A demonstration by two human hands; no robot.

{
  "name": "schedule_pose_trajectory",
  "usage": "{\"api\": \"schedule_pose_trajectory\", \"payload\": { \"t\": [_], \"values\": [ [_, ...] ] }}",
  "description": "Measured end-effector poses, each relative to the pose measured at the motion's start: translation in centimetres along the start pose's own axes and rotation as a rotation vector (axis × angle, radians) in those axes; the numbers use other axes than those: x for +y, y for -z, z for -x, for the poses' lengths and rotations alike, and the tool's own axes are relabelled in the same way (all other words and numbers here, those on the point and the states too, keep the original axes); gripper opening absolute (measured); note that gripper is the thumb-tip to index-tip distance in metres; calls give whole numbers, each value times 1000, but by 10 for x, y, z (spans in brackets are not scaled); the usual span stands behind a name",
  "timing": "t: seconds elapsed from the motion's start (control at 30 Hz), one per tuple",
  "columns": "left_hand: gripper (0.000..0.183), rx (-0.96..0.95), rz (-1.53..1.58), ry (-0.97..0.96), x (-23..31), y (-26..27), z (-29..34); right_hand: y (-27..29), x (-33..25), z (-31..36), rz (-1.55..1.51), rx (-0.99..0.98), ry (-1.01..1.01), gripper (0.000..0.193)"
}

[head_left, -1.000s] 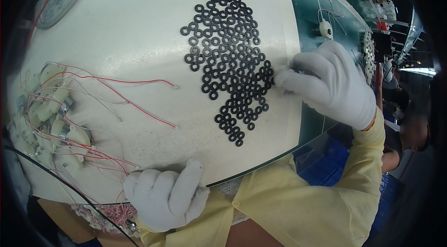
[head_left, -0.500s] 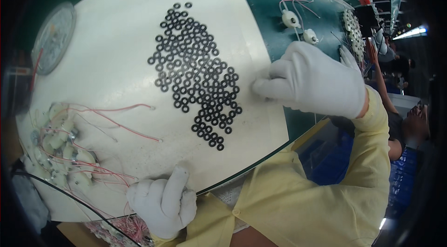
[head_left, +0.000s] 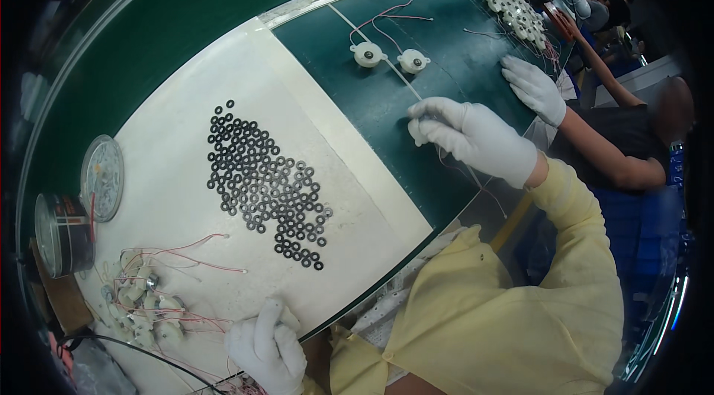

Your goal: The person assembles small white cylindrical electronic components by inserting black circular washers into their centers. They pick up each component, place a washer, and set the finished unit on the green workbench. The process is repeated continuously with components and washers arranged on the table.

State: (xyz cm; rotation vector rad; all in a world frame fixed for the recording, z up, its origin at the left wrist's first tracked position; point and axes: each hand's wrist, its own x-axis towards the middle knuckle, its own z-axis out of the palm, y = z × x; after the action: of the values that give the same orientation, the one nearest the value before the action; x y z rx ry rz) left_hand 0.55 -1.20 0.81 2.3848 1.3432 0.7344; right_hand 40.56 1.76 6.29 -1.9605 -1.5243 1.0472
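My right hand [head_left: 480,138], in a white glove, is over the green mat [head_left: 357,97]. Its thumb and fingers are closed on a small white plastic motor [head_left: 418,132], whose thin wires trail below the hand. Two similar white motors [head_left: 368,55] with red and white leads sit farther off on the mat. At the near edge of the white board [head_left: 193,194], my gloved left hand [head_left: 268,349] is curled beside the wire ends of a motor pile [head_left: 145,306]; what it holds, if anything, is hidden. Many black rings [head_left: 260,172] lie spread between my hands.
A co-worker's gloved hand [head_left: 534,90] rests on the mat at right, near a cluster of white motors [head_left: 515,12]. At left stand a round clear lid [head_left: 103,178] and a tin [head_left: 65,235]. A black cable [head_left: 141,347] crosses the near-left corner.
My right hand has moved from beside the rings to the green mat, and a white motor now shows in its fingers. My left hand stays near the board's edge. The view has shifted.
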Motion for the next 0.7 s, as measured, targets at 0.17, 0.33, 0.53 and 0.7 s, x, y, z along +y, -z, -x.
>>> {"api": "schedule_pose_trajectory", "payload": {
  "t": [0.17,0.33,0.53,0.7],
  "values": [
    [27,-17,1,45,1,2,2,11,-1,-3,-247,-47,-179,33],
    [26,-30,21,8,0,-1,-2,11,53,-16,613,383,378,21],
    [26,24,8,22,0,-3,-1,36,62,-10,917,617,331,18],
    [25,14,-2,50,3,-2,-2,8,32,12,804,558,503,35]
  ]
}}
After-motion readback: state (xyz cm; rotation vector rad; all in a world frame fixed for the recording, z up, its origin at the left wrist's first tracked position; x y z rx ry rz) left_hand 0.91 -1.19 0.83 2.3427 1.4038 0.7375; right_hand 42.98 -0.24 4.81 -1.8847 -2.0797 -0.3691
